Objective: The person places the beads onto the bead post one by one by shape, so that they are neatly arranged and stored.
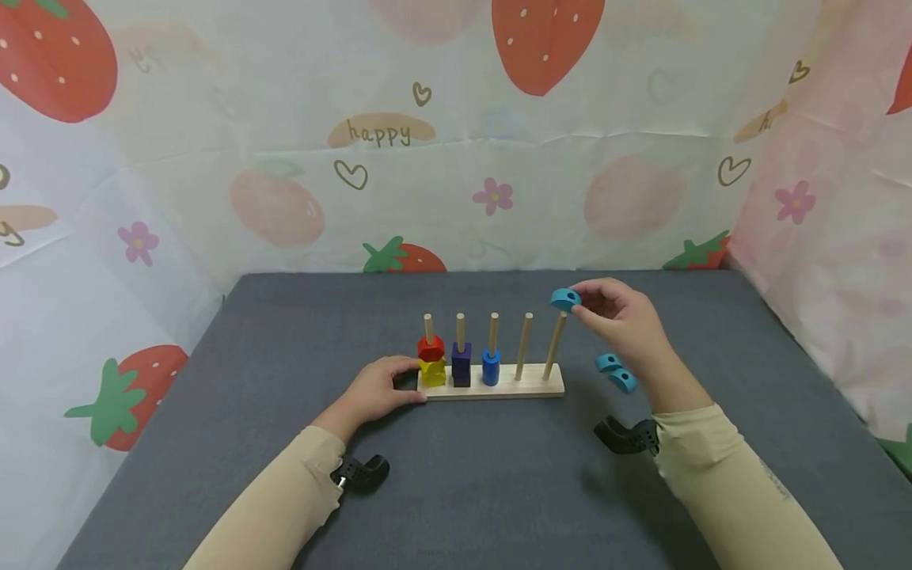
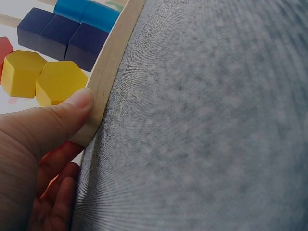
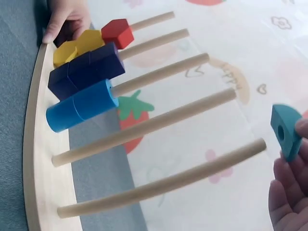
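A wooden peg board (image 1: 527,389) with several upright pegs stands on the table. My left hand (image 1: 378,390) grips its left end, thumb against the front edge. My right hand (image 1: 627,323) pinches a light-blue half-round block (image 1: 565,299) with a hole, just above the tip of the rightmost peg (image 1: 556,348) and apart from it in the right wrist view. On the leftmost peg, a red block (image 3: 117,34) tops two yellow blocks (image 2: 61,83). Beside them are stacked dark purple square blocks (image 3: 86,71) and two blue cylinders (image 3: 83,106). The two right pegs hold no blocks.
Two more light-blue half-round blocks (image 1: 622,380) lie on the grey tablecloth (image 1: 470,483), to the right of the board and below my right hand. A strawberry-print curtain (image 1: 456,198) hangs behind the table and along its sides.
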### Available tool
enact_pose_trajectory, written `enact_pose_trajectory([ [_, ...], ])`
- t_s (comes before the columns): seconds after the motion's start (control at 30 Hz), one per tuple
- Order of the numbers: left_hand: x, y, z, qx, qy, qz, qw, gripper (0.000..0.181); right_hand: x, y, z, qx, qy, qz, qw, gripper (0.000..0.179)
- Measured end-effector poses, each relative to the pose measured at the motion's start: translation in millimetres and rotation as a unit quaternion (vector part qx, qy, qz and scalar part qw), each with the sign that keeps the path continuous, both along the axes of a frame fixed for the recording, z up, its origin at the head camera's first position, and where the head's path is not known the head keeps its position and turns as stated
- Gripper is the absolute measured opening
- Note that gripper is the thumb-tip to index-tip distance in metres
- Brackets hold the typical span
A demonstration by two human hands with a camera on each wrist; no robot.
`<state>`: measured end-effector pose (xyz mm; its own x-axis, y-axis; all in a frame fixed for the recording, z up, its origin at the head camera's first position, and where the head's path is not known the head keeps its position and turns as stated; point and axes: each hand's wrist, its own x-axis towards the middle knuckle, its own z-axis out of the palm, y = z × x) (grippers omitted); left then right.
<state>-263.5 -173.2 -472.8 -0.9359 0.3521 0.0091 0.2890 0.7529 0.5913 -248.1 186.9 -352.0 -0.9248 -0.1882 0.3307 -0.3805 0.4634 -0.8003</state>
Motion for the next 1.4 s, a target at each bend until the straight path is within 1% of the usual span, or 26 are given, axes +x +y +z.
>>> enact_pose_trajectory([
  [0.17, 0.2, 0.4, 0.1, 0.002, 0.005, -0.003, 1.0000, 0.056, -10.9, -8, 1.4, 0.020, 0.008, 0.058, 0.9981, 0.025],
  [0.33, -0.3, 1.0, 0.8, 0.001, 0.006, -0.004, 1.0000, 0.056, -17.8, -16, 4.3, 0.042, -0.019, 0.095, 0.9944, 0.024],
  [0.5, -0.2, 1.2, 1.6, -0.002, 0.007, -0.007, 0.9999, 0.057, -22.1, -18, 2.0, 0.056, -0.036, 0.113, 0.9914, 0.023],
  [0.7, 0.6, 1.5, 3.6, 0.000, 0.003, -0.007, 1.0000, 0.057, -24.5, -18, 2.2, 0.060, -0.034, 0.135, 0.9885, 0.023],
  [0.87, 0.7, 1.5, 4.4, -0.003, 0.001, -0.005, 1.0000, 0.057, -27.4, -17, 2.1, 0.077, -0.029, 0.161, 0.9835, 0.021],
  [1.03, 0.3, 0.9, 4.0, -0.003, 0.000, -0.004, 1.0000, 0.057, -29.6, -18, 1.9, 0.091, -0.042, 0.171, 0.9801, 0.021],
  [1.27, -0.6, 0.1, 0.6, -0.001, 0.000, -0.005, 1.0000, 0.057, -34.6, -20, -2.2, 0.059, -0.097, 0.191, 0.9749, 0.016],
  [1.4, -0.9, 0.2, 0.1, -0.003, -0.003, -0.002, 1.0000, 0.057, -37.5, -21, -10.2, 0.049, -0.101, 0.203, 0.9728, 0.013],
])
